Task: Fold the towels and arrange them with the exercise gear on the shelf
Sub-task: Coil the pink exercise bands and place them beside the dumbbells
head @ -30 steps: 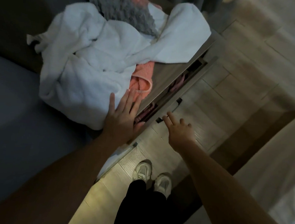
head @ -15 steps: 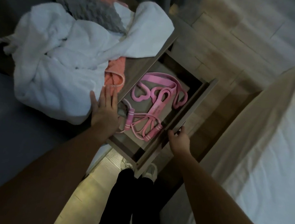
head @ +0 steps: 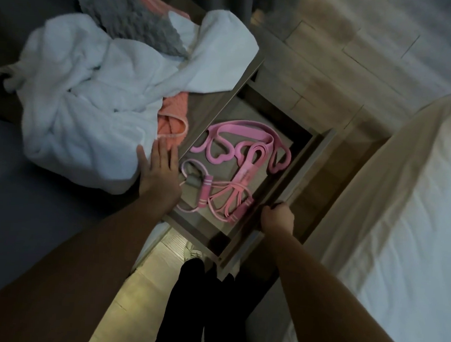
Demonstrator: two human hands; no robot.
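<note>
Hands: left hand point(head: 159, 171) flat, right hand point(head: 277, 218) gripping drawer point(head: 307, 163).

One view was given, taken from a wide-angle camera worn on the head. It was aimed forward and steeply down, close, within reach of the drawer point(head: 253, 113), which was framed centrally. Towels point(head: 89, 106) were caught upper left, the bed point(head: 404, 212) right, the wearer's legs point(head: 181, 302) below.

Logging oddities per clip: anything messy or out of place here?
Yes. The towels sit in a crumpled, unfolded heap on the cabinet top, and the pink bands in the open drawer are tangled together.
</note>
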